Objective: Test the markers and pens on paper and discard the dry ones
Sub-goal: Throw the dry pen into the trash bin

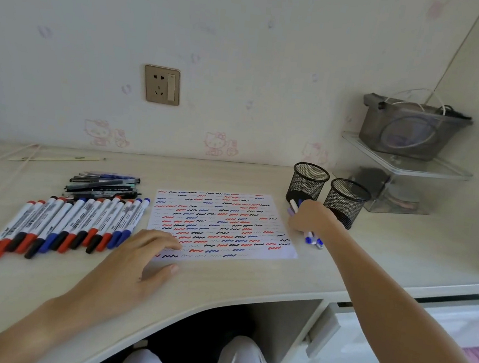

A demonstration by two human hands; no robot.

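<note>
Pale wood-grain table (221, 283) against patterned wallpaper. The white paper sheet (222, 224), nearly filled with red, blue and black squiggles, suggests testing is largely done. A row of red-, blue- and black-capped white markers (62, 222) and a pile of dark pens (104, 186) lie left of it. The left hand (135, 262) rests flat, fingers straight, on the sheet's corner; the right hand (312, 218) has its grip closed around several blue-capped markers (313, 240) beside two black mesh cups (328, 195), presumably sorting them.

The right hand (312, 218) covers the middle of the markers (312, 239) it grips, so their number is unclear. Print on the row of markers (65, 222) is too small to read. The grey basket (412, 131) hides its contents.
</note>
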